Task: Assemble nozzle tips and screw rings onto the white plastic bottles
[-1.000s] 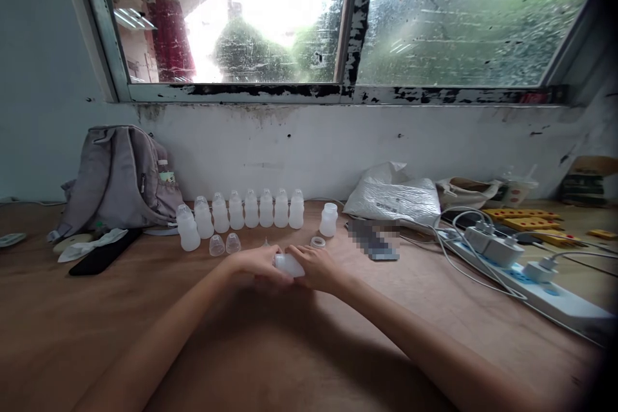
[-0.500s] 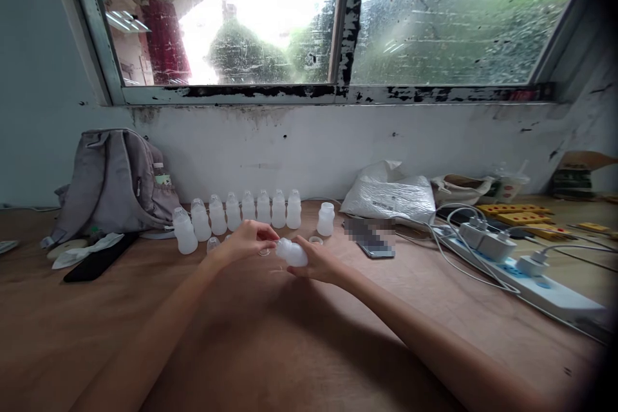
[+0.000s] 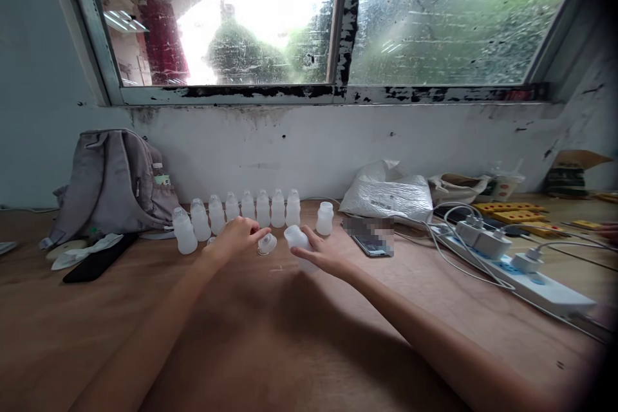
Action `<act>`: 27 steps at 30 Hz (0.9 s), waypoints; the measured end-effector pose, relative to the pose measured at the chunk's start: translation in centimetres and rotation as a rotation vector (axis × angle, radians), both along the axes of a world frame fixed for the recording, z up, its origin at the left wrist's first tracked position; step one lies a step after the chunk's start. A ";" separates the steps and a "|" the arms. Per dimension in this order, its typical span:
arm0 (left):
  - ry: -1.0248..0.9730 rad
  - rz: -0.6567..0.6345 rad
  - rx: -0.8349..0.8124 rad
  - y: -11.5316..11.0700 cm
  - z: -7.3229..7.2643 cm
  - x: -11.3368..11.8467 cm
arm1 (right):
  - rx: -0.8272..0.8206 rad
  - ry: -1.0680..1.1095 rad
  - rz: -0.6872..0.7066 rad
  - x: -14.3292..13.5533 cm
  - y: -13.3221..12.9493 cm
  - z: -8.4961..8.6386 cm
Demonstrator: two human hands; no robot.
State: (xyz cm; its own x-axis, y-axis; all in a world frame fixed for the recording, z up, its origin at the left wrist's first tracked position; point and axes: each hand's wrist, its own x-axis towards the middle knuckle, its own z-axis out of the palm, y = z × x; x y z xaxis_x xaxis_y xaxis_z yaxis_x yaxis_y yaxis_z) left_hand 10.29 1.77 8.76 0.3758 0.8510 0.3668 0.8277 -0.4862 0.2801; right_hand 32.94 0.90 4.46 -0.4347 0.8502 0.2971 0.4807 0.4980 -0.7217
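Observation:
My right hand (image 3: 319,253) is wrapped round a frosted white bottle (image 3: 293,238), probably a baby bottle, with its open mouth tilted up and to the left. Just left of it, a clear dome-shaped bottle top (image 3: 267,244) stands on the wooden table. My left hand (image 3: 240,234) is open and empty beside that top, one finger stretched out above it. Partly behind the left hand, another small clear piece (image 3: 211,241) shows. A row of several capped bottles (image 3: 262,208) stands farther back, and an uncapped bottle (image 3: 325,219) stands to the right.
A phone (image 3: 371,239) lies right of the uncapped bottle, with a silvery bag (image 3: 389,196) behind it. Farther right is a power strip (image 3: 545,290) with plugs and trailing cables. At the left are a grey backpack (image 3: 113,187) and a black pouch (image 3: 100,260).
The clear top has come off the bottle and now stands on the table. My right hand has moved the bottle slightly right and tipped it more upright. My left hand has let go of the top.

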 end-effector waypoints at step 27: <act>0.303 -0.019 -0.245 1.3 -1.4 -1.0 | 0.342 -0.139 -0.358 2.8 6.6 3.5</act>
State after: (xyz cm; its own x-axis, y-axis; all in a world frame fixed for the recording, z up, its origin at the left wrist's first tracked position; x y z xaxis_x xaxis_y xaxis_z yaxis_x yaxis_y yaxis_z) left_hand 9.29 3.05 7.39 0.4521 0.8917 0.0231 0.8825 -0.4509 0.1337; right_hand 35.77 7.49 8.01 -0.1897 0.8172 0.5443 0.7441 0.4813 -0.4632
